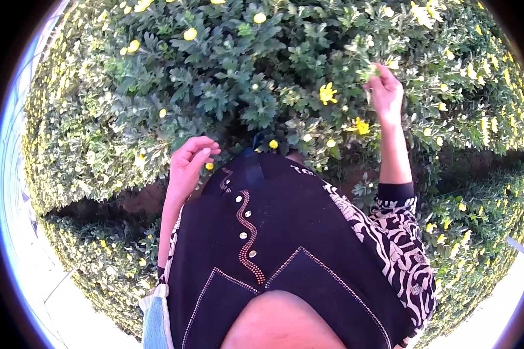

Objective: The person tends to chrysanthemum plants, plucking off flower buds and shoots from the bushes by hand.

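My right hand [385,96] reaches out over the plants at the upper right, its thumb and fingers pinched round a pale green chrysanthemum sprig [368,71]. Part of the sprig is hidden by the fingers. Just left of that hand is a yellow chrysanthemum flower [327,93], with another yellow bloom [361,126] lower down. My left hand [193,157] hangs loosely in front of my body, fingers slightly bent and apart, with nothing visible in it. A small yellow flower [209,166] lies close beside its thumb.
Dense chrysanthemum plants [215,87] with scattered yellow blooms and buds fill the ground ahead and on both sides. Dark furrows [128,200] run between the rows at left and right. More plants [113,256] grow behind me.
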